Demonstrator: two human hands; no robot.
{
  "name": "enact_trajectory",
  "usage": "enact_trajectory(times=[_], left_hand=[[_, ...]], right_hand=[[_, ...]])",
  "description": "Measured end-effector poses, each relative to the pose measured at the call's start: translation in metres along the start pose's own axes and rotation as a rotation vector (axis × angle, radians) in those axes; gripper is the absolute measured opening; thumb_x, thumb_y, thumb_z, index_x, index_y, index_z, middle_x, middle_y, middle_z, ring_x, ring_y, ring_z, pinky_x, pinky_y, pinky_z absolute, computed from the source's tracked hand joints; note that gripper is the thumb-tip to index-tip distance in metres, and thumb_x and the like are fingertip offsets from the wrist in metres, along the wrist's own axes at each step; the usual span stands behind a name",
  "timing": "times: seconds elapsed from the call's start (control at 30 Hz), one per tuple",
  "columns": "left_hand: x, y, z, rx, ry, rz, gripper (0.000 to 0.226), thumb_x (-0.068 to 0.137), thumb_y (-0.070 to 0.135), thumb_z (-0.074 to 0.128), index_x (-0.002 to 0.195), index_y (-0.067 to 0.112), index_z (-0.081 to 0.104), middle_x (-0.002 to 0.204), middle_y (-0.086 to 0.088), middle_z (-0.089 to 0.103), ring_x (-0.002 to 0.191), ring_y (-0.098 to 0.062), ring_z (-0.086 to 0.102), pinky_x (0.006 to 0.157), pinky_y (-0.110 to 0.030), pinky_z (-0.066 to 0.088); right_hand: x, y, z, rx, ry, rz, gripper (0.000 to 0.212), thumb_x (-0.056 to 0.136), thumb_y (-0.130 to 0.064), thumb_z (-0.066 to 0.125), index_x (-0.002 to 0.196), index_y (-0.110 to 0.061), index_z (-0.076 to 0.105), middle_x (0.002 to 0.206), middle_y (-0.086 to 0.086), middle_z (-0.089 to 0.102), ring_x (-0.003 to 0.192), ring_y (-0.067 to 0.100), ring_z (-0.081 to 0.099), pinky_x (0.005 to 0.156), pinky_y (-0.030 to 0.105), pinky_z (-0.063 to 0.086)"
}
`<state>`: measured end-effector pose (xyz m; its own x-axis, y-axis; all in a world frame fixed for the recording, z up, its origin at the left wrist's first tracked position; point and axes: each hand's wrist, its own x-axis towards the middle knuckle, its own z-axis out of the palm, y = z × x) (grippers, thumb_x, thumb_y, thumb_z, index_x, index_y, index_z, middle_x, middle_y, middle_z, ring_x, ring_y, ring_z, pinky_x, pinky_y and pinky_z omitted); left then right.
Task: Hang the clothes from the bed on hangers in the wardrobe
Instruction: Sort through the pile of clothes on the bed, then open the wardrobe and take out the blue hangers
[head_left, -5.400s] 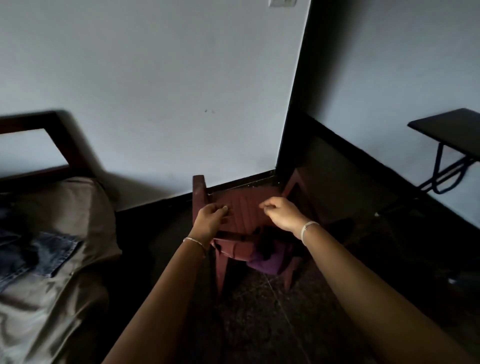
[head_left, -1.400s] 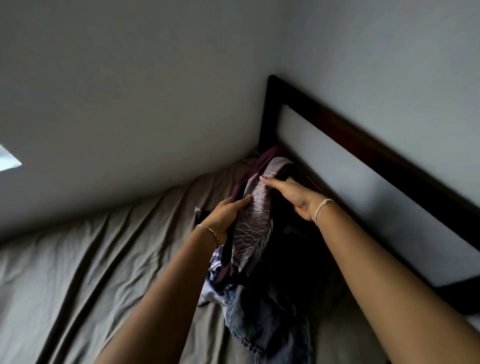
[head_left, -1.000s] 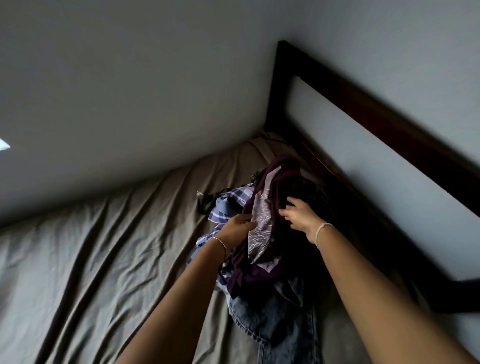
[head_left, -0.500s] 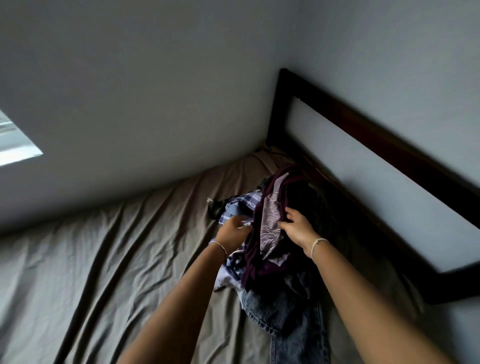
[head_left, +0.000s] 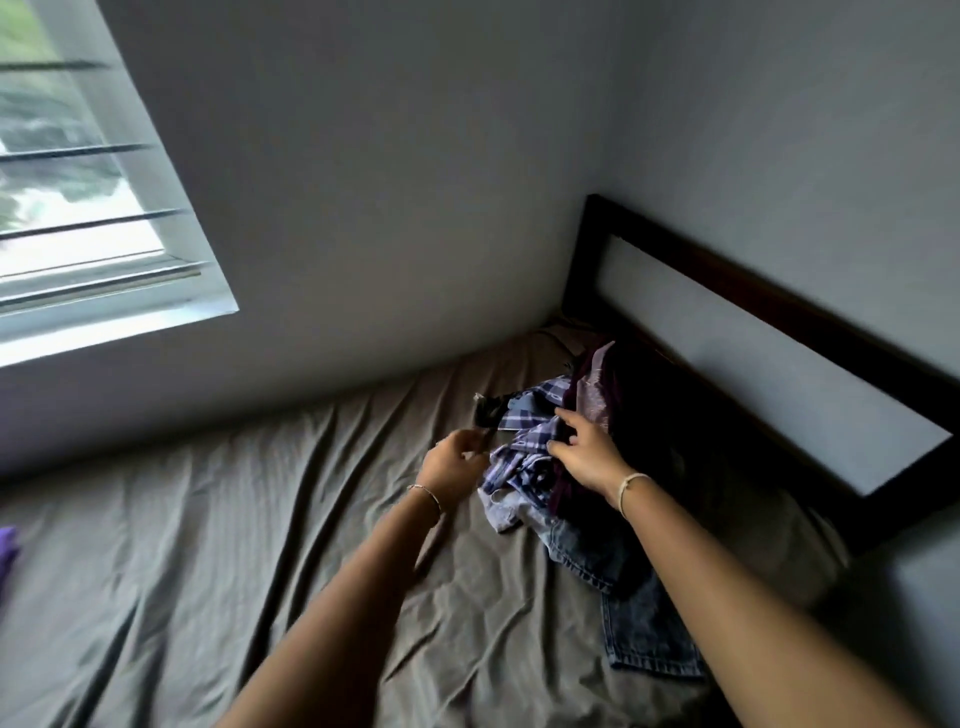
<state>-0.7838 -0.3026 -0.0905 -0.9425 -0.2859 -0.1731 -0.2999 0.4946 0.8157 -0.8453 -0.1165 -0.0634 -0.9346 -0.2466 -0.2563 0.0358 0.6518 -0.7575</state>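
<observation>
A heap of clothes lies at the bed's head end, by the wall corner. In it are a blue-and-white plaid shirt (head_left: 524, 434), a dark purple patterned garment (head_left: 597, 387), blue jeans (head_left: 641, 623) and a small dark piece (head_left: 488, 410). My right hand (head_left: 587, 454) rests on the plaid shirt and the purple garment with its fingers spread. At the plaid shirt's left edge my left hand (head_left: 452, 467) has its fingers curled. I cannot tell whether it pinches the cloth. No hanger or wardrobe is in sight.
The bed's wrinkled grey-brown sheet (head_left: 234, 545) stretches to the left and front. A dark wooden headboard (head_left: 779, 306) runs along the right wall. A louvred window (head_left: 78, 197) is at upper left. A purple scrap (head_left: 8, 551) shows at the left edge.
Both hands let go of the purple garment, which now lies on the heap. My left hand moved left to the plaid shirt's edge. The view swung left, bringing the window in.
</observation>
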Motion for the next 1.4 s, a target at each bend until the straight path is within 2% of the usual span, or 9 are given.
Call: enact_trajectory(times=[0.1,0.2,0.37,0.7,0.9,1.03,1.2,1.3,1.4], left_hand=[[-0.042,-0.026,-0.034,0.051,0.049,0.013,0.036,0.088,0.019,0.063,0.122,0.009,0.061,0.119,-0.005,0.065,0.111,-0.023,0.061,0.096,-0.031,0.046],[-0.086,-0.054,-0.067,0.074,0.127,-0.016,0.036,0.089,0.019,0.061,0.124,0.012,0.059,0.121,-0.003,0.064,0.111,-0.022,0.061,0.095,-0.029,0.046],[-0.177,-0.104,-0.122,0.068,0.298,-0.080,0.035,0.087,0.018,0.063,0.121,0.012,0.059,0.117,-0.001,0.064,0.111,-0.019,0.060,0.095,-0.028,0.045],[-0.453,-0.215,-0.215,0.003,0.779,-0.375,0.039,0.088,0.019,0.065,0.124,0.009,0.058,0.120,-0.007,0.064,0.111,-0.022,0.061,0.095,-0.030,0.046],[-0.674,-0.278,-0.232,-0.157,1.163,-0.669,0.029,0.086,0.003,0.063,0.115,0.004,0.060,0.108,-0.008,0.065,0.097,-0.020,0.061,0.088,-0.023,0.044],[-0.830,-0.311,-0.213,-0.230,1.426,-0.843,0.029,0.085,0.004,0.065,0.114,0.005,0.060,0.110,-0.016,0.064,0.105,-0.031,0.061,0.095,-0.039,0.048],[-0.999,-0.314,-0.181,-0.336,1.717,-1.008,0.033,0.092,-0.003,0.054,0.124,-0.004,0.050,0.124,-0.020,0.053,0.118,-0.024,0.050,0.089,-0.017,0.032],[-1.099,-0.310,-0.159,-0.357,1.866,-1.098,0.033,0.091,-0.003,0.055,0.124,-0.003,0.051,0.123,-0.020,0.053,0.116,-0.024,0.050,0.086,-0.015,0.031],[-1.201,-0.303,-0.126,-0.299,2.006,-1.233,0.033,0.089,0.005,0.062,0.122,0.004,0.057,0.119,-0.017,0.061,0.113,-0.026,0.056,0.095,-0.025,0.040]], right_hand=[[-0.037,-0.022,0.029,-0.118,-0.027,-0.093,0.057,0.090,-0.016,0.061,0.144,-0.017,0.043,0.144,0.010,0.045,0.126,0.026,0.050,0.106,0.036,0.040],[-0.067,-0.046,0.061,-0.218,-0.069,-0.196,0.057,0.090,-0.017,0.060,0.144,-0.016,0.043,0.143,0.010,0.046,0.116,0.025,0.056,0.102,0.029,0.040],[-0.123,-0.090,0.133,-0.297,-0.169,-0.397,0.058,0.090,-0.019,0.061,0.144,-0.014,0.041,0.149,0.012,0.039,0.137,0.024,0.038,0.113,0.026,0.027],[-0.303,-0.156,0.307,-0.397,-0.417,-0.857,0.057,0.089,-0.022,0.061,0.143,-0.018,0.044,0.151,0.009,0.038,0.141,0.021,0.032,0.112,0.026,0.019],[-0.465,-0.186,0.426,-0.472,-0.723,-1.141,0.061,0.086,-0.017,0.063,0.144,-0.015,0.043,0.155,0.012,0.031,0.137,0.027,0.040,0.111,0.030,0.027],[-0.597,-0.197,0.499,-0.453,-0.933,-1.366,0.063,0.083,-0.018,0.065,0.142,-0.017,0.046,0.152,0.008,0.038,0.138,0.029,0.038,0.111,0.035,0.033],[-0.792,-0.190,0.570,-0.460,-1.196,-1.550,0.066,0.086,-0.021,0.064,0.147,-0.021,0.039,0.157,0.004,0.027,0.143,0.025,0.029,0.115,0.036,0.026],[-0.911,-0.175,0.599,-0.453,-1.331,-1.662,0.066,0.087,-0.022,0.063,0.148,-0.022,0.036,0.159,0.002,0.024,0.144,0.023,0.025,0.115,0.036,0.023],[-1.029,-0.151,0.616,-0.442,-1.489,-1.779,0.066,0.087,-0.020,0.063,0.148,-0.021,0.037,0.159,0.004,0.023,0.145,0.024,0.024,0.115,0.036,0.022]])
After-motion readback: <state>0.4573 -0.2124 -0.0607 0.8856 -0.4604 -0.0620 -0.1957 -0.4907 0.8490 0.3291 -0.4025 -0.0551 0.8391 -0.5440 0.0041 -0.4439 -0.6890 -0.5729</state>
